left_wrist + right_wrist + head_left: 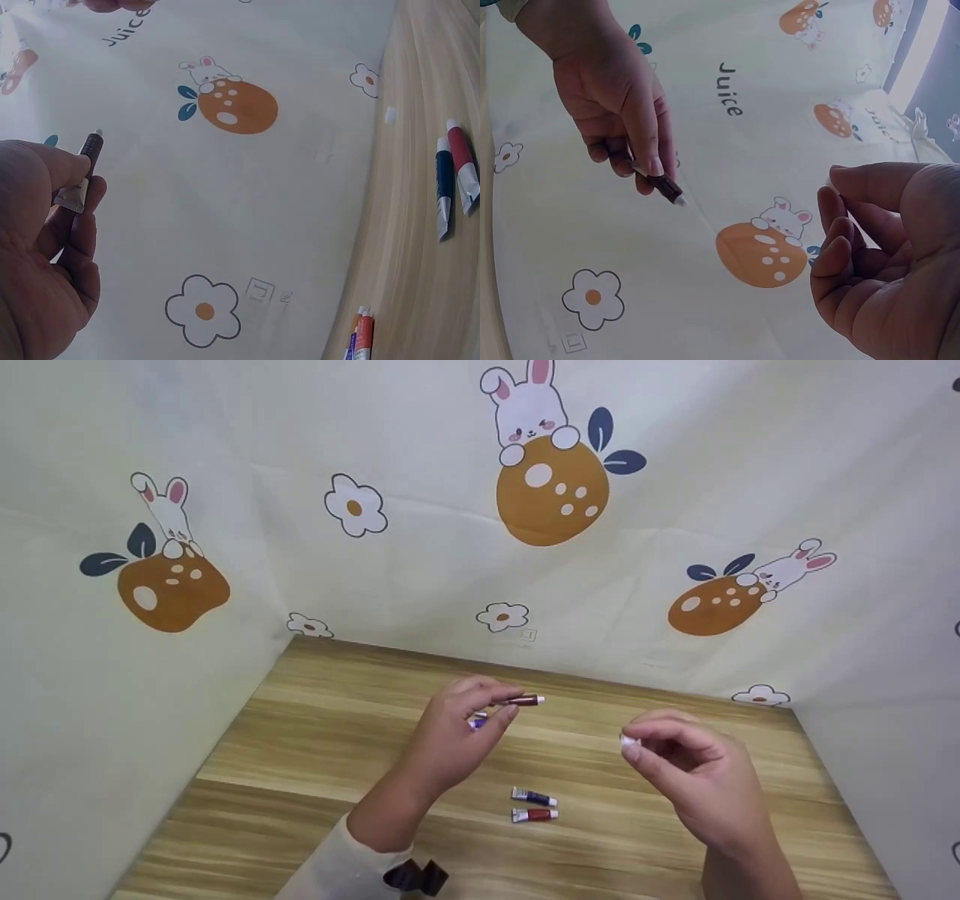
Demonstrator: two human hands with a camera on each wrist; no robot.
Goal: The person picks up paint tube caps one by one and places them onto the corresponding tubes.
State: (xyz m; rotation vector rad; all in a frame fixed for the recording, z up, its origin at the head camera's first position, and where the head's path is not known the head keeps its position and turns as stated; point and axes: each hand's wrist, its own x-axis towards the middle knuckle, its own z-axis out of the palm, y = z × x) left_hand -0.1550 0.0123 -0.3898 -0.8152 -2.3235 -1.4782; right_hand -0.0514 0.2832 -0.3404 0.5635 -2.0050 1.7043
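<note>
Head view: left hand point(450, 735) pinching small dark-brown paint tube point(523, 701) above wooden tabletop point(300, 750), nozzle uncapped. Right hand point(694, 772) pinching tiny white cap point(628, 741). Risks: paint squeezed out under pressure; cap dropped, lost.

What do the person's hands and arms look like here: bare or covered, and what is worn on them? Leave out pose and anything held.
Both hands are bare: no gloves or rings show. The left hand comes out of a pale cream sleeve ending at the wrist, with a black strap below the cuff. The right hand shows a bare wrist; no sleeve is in view there.
</note>
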